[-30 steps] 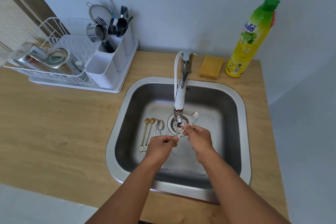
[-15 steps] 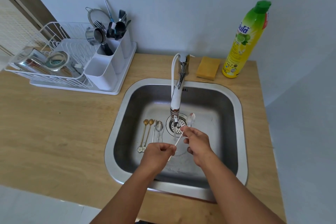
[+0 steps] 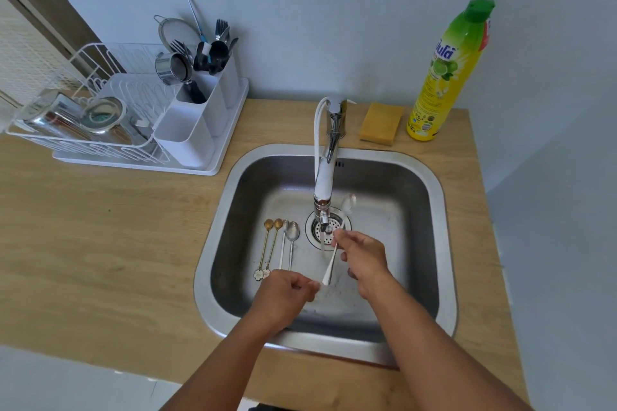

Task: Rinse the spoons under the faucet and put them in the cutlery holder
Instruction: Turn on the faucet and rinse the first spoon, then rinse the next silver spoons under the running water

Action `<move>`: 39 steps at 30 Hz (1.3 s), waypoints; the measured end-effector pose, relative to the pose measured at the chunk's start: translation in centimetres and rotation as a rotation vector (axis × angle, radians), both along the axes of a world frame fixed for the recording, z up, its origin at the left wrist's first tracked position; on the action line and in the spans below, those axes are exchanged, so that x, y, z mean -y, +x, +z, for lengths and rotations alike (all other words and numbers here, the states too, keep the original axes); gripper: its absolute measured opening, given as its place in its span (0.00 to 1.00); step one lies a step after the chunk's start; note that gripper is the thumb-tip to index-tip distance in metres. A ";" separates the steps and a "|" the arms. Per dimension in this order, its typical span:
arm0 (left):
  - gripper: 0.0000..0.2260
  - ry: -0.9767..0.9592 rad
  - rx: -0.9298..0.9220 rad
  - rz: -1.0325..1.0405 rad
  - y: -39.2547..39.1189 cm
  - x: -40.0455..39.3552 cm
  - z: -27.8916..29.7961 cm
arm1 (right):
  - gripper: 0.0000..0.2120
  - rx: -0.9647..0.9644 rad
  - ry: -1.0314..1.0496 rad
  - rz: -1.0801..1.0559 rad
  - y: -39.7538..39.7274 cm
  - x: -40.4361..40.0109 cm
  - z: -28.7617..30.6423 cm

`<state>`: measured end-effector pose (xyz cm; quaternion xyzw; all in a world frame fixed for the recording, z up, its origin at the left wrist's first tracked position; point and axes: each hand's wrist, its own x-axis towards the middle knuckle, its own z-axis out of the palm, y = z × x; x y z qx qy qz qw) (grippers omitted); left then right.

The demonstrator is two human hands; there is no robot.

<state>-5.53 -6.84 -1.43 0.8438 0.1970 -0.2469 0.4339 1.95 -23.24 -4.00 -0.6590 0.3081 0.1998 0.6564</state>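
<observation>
From the head camera, the right hand (image 3: 362,252) pinches a silver spoon (image 3: 334,257) partway along its handle, over the middle of the stainless steel sink (image 3: 437,197); the spoon slants, its bowl far and right beside the faucet (image 3: 323,183) spout, its handle tip near and left. The left hand (image 3: 283,292) sits just near and left of that handle tip with its fingers curled in; whether the fingertips actually touch the tip cannot be told. The spoon's shaft crosses just under the faucet outlet, above the round drain strainer (image 3: 319,230). On the sink floor to the left of the drain lie four more spoons side by side, handles pointing near: two gold spoons (image 3: 271,243) with flower-shaped ends on the left and two silver spoons (image 3: 288,243) to their right. On the wooden counter (image 3: 100,243) at far left stands a white dish rack (image 3: 83,103) holding metal items, and along its right side the white cutlery holder (image 3: 197,117), whose far compartments hold forks and dark utensils. Far right of the faucet lies a yellow sponge (image 3: 380,123), with a green-and-yellow dish soap bottle (image 3: 450,73) standing just right of it against the wall.
</observation>
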 end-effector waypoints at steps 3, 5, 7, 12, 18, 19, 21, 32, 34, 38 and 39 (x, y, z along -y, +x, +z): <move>0.06 0.105 -0.046 -0.016 1.2 -1.4 -1.2 | 0.09 0.043 -0.139 -0.005 0.4 2.2 -1.3; 0.05 0.196 -0.046 0.004 2.7 -1.7 -2.0 | 0.07 0.019 -0.244 0.017 0.3 3.4 -2.2; 0.04 0.261 -0.052 0.031 4.0 -1.9 -2.8 | 0.08 -0.013 -0.364 0.061 0.0 4.0 -3.1; 0.08 0.435 -0.105 -0.014 5.9 -2.1 -4.9 | 0.11 -0.083 -0.459 0.103 -0.8 4.0 -5.4; 0.13 0.520 -0.122 -0.072 6.4 -1.7 -6.4 | 0.11 -0.148 -0.567 0.201 -1.0 3.1 -6.7; 0.13 0.518 -0.118 -0.050 6.5 -1.8 -6.6 | 0.10 -0.138 -0.603 0.225 -1.0 3.0 -6.7; 0.12 0.485 -0.121 0.006 6.5 -1.9 -6.9 | 0.10 -0.113 -0.671 0.263 -0.9 2.8 -6.5; 0.12 0.179 -0.281 0.070 6.4 -1.0 -7.2 | 0.08 -0.052 -0.747 0.329 -1.1 1.7 -4.7; 0.12 0.023 -0.327 0.141 6.3 -0.9 -6.5 | 0.07 0.011 -0.607 0.367 -0.6 1.1 -4.2; 0.11 -0.214 -0.375 0.162 5.3 0.0 -4.1 | 0.09 -0.094 -0.210 0.526 1.0 -0.2 -2.3; 0.11 -0.261 -0.366 0.142 4.9 0.3 -3.7 | 0.09 -0.144 -0.167 0.559 1.3 -0.2 -1.9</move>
